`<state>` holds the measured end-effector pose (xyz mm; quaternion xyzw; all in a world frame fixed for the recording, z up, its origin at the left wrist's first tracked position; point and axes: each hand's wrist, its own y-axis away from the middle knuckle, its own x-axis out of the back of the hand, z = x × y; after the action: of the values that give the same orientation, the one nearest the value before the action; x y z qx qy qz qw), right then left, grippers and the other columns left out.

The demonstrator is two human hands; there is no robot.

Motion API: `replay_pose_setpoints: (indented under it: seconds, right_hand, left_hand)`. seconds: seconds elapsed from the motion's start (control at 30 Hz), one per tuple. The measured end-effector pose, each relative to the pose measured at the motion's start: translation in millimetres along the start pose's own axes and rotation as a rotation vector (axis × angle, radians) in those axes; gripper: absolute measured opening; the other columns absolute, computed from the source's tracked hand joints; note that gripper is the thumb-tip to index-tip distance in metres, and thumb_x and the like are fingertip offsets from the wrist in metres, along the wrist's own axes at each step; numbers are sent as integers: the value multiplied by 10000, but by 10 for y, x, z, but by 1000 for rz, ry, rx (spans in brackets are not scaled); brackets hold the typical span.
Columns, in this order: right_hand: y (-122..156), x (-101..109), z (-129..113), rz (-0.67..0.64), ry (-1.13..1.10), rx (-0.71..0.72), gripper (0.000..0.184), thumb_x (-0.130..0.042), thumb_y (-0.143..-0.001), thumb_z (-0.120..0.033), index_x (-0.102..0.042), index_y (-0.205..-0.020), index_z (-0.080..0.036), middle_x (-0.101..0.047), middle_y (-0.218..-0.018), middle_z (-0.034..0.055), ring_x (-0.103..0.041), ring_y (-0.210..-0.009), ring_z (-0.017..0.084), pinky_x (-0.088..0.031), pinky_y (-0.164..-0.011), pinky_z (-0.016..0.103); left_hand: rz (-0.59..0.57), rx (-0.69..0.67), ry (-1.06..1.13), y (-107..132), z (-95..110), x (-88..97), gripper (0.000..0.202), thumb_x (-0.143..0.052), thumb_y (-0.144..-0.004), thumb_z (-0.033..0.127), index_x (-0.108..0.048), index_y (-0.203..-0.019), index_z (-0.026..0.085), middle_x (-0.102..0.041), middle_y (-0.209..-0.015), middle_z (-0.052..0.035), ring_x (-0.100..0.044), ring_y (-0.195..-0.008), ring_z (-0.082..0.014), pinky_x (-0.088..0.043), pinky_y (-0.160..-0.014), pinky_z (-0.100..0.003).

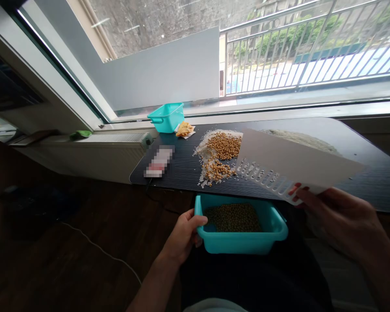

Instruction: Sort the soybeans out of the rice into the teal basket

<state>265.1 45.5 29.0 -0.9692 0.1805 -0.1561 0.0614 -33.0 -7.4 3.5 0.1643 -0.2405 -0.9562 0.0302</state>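
My left hand [184,236] grips the left rim of a teal plastic tub [243,245] held below the front edge of the black table [182,169]; the tub holds a layer of soybeans [233,217]. My right hand [336,216] pinches the corner of a white slotted scraper board [292,162], tilted over the table's right half. A pile of yellow soybeans mixed with white rice grains [218,154] lies on the table just left of the board.
A second teal tub [166,116] stands at the table's back left, with yellow crumpled snack pieces [184,128] on paper beside it. A blurred-out flat item [159,161] lies at the left. A radiator [113,138], window and balcony railing lie behind. A white cable [100,249] crosses the dark floor.
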Motion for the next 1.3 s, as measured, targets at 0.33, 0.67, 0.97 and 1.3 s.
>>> replay_pose_setpoints:
  seconds: [0.33, 0.67, 0.97, 1.3]
  right_hand:
    - [1, -142, -23, -131, -43, -49, 335, -805, -567, -547, -776, -712, -246, -766, -667, 14, -729, -663, 262, -619, -661, 392]
    - [-161, -39, 15, 48, 57, -26, 328, -774, -629, -480, -798, -819, -214, -771, -709, 42, -706, -666, 231, -564, -668, 345]
    - [-188, -160, 18, -98, 37, 54, 342, -753, -662, -563, -759, -733, -228, -756, -719, 36, -689, -710, 231, -561, -722, 380]
    - [-183, -153, -56, -107, 8, 68, 351, -750, -677, -575, -745, -720, -226, -732, -699, 30, -662, -670, 203, -556, -659, 355]
  left_hand:
    - [6, -1, -4, 9, -6, -61, 290, -776, -582, 343, -547, -660, 183, -411, -404, 109, -318, -338, -38, -231, -356, -174]
    - [-12, 2, 9, -38, -39, -92, 288, -781, -583, 340, -552, -656, 183, -421, -404, 101, -323, -336, -41, -229, -358, -178]
    - [-8, 5, 14, -22, -25, -112, 292, -791, -581, 336, -552, -652, 183, -420, -407, 101, -319, -340, -39, -232, -358, -177]
    - [-22, 11, 7, -37, -31, -109, 338, -812, -580, 373, -541, -663, 187, -409, -412, 105, -311, -342, -40, -224, -363, -183]
